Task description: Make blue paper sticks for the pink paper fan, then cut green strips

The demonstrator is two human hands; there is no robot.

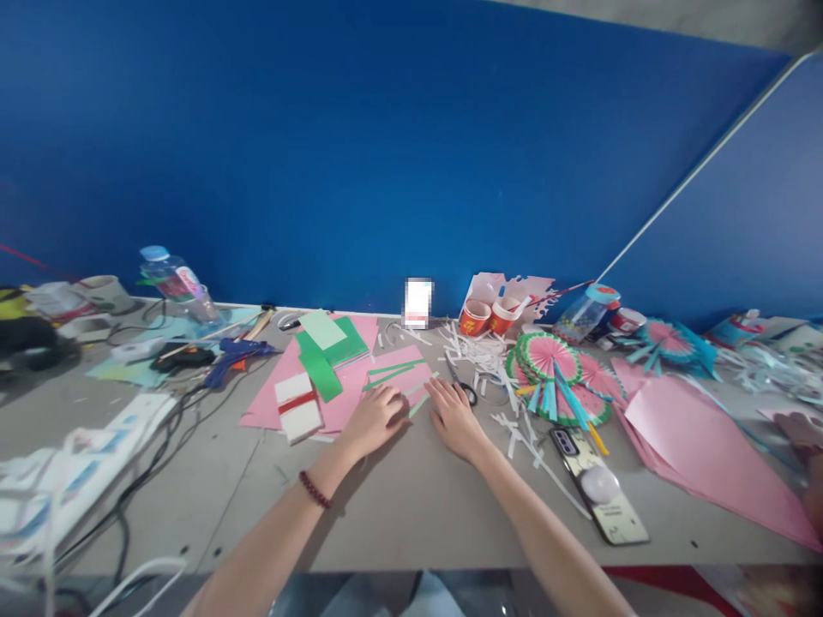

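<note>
My left hand (376, 420) rests low over the tabletop at the edge of pink paper, its fingers slightly bent and apart. Across from it, my right hand (455, 420) lies palm down with its fingers stretched out. Between the fingertips runs a narrow pale green paper strip (421, 397); whether either hand grips it or only touches it is hard to make out. Darker green paper strips (397, 371) lie just beyond my left fingers on a small pink sheet (411, 356). Scissors (469, 393) with dark handles lie beside my right hand.
Green paper sheets (344, 338) and a white pad with a red band (297, 405) lie left. A glue gun (235, 356), cables and a power strip (96, 471) stand further left. Rightward are white paper scraps (482, 356), paper fans (553, 364), a phone (601, 488) and another person's hand (797, 428).
</note>
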